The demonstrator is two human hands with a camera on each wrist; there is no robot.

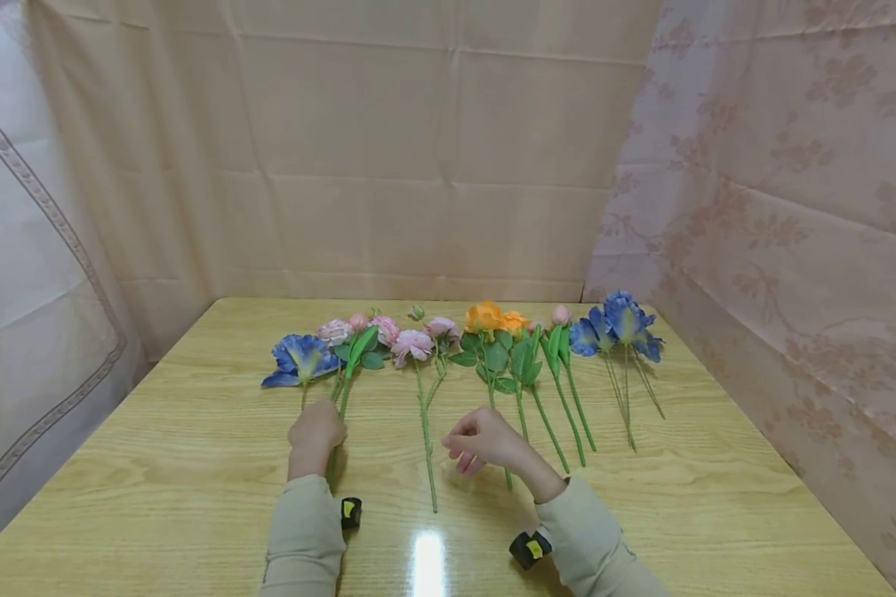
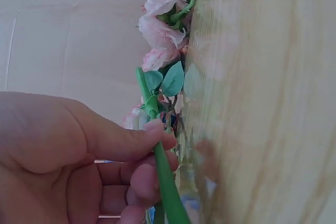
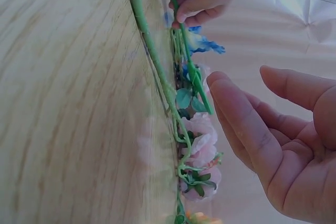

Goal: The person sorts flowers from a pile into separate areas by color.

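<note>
My left hand (image 1: 317, 433) pinches the green stem of a pink-budded tulip (image 1: 360, 347) between thumb and fingers. In the left wrist view the tulip's stem (image 2: 168, 184) runs past the thumb, tilted above the wooden surface. Just left of that hand lies a blue iris-like flower (image 1: 299, 361), its lower stem hidden by the hand. My right hand (image 1: 487, 439) hovers with fingers loosely bent and thumb apart, holding nothing. Between the hands, a pale pink flower with a forked stem (image 1: 424, 414) lies on the table.
Orange flowers (image 1: 485, 317) with dark leaves lie right of centre on the table (image 1: 194, 464). Beside them are several tulips (image 1: 562, 332), then blue flowers (image 1: 625, 322) at the far right. Pink flowers (image 1: 334, 332) lie behind the left hand. Curtains (image 1: 388, 166) hang behind.
</note>
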